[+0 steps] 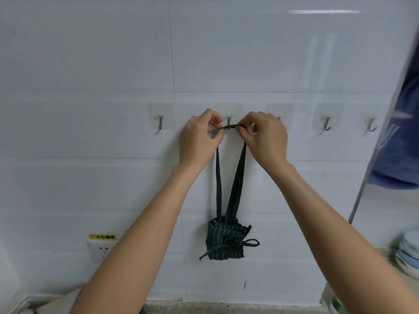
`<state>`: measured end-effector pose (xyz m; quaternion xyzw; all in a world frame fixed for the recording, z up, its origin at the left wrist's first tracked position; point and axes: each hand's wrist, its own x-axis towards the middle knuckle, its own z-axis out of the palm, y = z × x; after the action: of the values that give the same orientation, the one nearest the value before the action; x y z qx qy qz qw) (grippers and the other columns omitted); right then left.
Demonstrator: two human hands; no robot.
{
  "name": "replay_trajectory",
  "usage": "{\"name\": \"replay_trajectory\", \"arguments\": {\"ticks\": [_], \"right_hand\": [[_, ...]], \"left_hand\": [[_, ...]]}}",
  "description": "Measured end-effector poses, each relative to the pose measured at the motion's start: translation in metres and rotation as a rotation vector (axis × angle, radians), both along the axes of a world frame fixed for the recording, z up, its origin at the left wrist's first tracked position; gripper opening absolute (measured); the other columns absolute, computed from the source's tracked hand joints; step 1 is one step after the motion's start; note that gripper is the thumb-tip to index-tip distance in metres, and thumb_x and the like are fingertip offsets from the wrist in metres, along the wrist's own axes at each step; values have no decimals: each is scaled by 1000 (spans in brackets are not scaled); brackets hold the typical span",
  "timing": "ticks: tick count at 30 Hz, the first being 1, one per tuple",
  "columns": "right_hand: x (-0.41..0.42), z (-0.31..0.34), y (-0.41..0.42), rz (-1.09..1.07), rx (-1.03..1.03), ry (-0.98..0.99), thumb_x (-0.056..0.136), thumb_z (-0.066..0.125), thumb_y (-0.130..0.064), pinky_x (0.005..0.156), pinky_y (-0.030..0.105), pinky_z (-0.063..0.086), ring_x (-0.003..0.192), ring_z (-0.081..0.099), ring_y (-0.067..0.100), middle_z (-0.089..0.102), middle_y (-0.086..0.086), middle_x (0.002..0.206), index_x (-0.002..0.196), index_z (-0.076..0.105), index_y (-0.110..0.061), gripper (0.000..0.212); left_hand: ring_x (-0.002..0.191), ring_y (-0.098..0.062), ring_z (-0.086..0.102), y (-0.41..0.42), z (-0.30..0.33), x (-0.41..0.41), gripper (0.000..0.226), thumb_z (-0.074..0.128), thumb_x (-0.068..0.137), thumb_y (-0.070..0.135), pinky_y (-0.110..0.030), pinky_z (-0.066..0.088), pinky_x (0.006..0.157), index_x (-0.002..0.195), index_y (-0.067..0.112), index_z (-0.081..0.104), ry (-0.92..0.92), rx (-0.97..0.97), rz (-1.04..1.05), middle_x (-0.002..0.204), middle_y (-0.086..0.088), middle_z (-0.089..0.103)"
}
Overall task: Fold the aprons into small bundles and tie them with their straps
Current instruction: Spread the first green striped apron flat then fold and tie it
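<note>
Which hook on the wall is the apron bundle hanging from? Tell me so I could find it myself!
Look at the white tiled wall and its row of metal hooks on clear sticky pads. Counting from the left, it is the second hook, between the left hand and the right hand. It alone has the dark neck strap across it, with the striped apron bundle dangling below.

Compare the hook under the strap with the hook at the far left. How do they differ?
The middle hook carries the neck strap, from which the folded apron bundle hangs; the far-left hook carries nothing. The left hand and right hand pinch the strap on either side of the middle hook; no hand is near the far-left hook. Both are metal hooks on clear adhesive pads on the white tiled wall, at the same height.
</note>
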<state>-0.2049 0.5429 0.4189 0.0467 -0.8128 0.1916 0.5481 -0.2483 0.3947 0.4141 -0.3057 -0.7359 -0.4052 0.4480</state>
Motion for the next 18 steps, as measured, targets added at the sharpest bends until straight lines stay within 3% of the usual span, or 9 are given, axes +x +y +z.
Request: {"name": "replay_trajectory", "arguments": {"ticks": [4,12,14,18], "right_hand": [[-2,-8,-3,39,-6,-54,81,65,-24,55,33,45,66,56,16,61,-3,72,75,62,-16,10],[-7,-21,-15,15,17,-75,81,62,-17,52,30,36,64,54,21,57,1,74,76,57,-11,10],[-4,-31,-14,99,7,-91,82,63,-17,57,33,45,68,58,19,61,0,81,86,63,-12,6],[17,-61,-4,269,-23,-219,91,58,-26,79,29,50,90,58,8,61,-5,107,123,59,-19,33]], "left_hand": [[64,-1,52,2,-11,-1,17,67,75,17,-17,42,60,89,22,59,-81,22,-4,72,17,58],[67,-9,56,6,-23,3,17,69,75,17,-29,51,67,90,18,61,-164,1,-95,76,10,59],[75,-10,59,3,-30,5,23,69,76,18,-30,52,71,97,18,61,-189,-18,-153,82,7,63],[87,-3,58,-14,-57,16,26,66,83,18,-15,47,77,108,21,60,-249,-17,-238,98,9,64]]}}
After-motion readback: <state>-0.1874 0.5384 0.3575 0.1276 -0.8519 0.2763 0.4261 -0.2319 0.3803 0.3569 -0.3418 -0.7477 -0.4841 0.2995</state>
